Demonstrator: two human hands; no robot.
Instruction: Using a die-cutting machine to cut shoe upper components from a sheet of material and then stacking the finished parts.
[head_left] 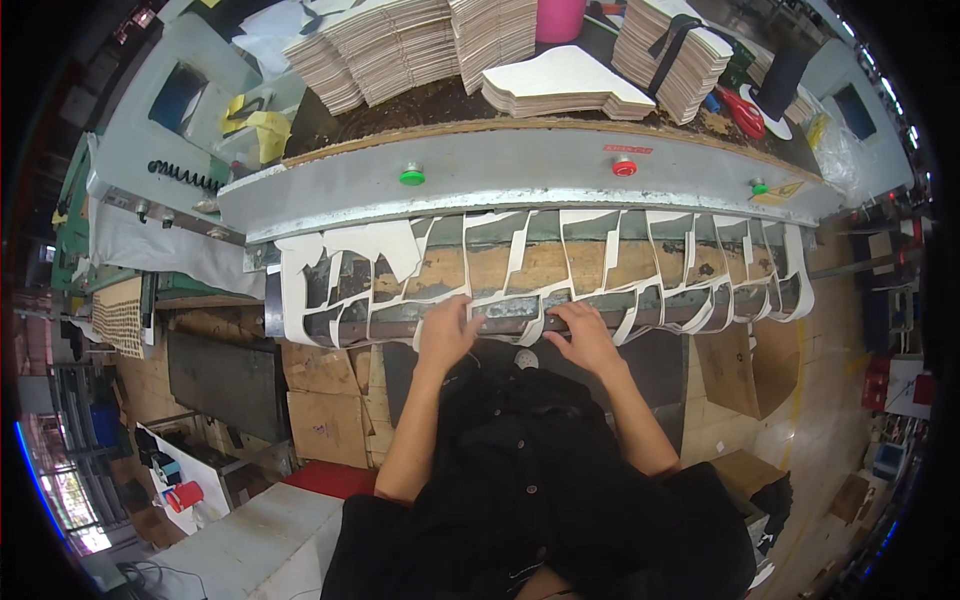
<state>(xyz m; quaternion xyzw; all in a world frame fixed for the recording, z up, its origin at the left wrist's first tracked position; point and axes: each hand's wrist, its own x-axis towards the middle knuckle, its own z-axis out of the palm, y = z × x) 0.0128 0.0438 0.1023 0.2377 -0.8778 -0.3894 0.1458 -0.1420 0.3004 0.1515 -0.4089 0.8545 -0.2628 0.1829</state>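
My left hand [447,330] rests with fingers spread on the front edge of the cutting board [540,265], on the white sheet material [380,245] left with cut-out holes. My right hand [583,335] lies flat beside it on the same edge, fingers apart, touching the strips of leftover sheet. Neither hand grips anything. Above both hands hangs the grey press head [520,175] with a green button [412,177], a red button [624,167] and a smaller green button [759,186].
On top of the press lie stacks of cut cream pieces [565,85], fanned piles [390,50], a strapped stack [675,55], red scissors [742,110] and a pink cup [560,18]. Cardboard boxes [735,365] stand on the floor; a white table [250,540] sits lower left.
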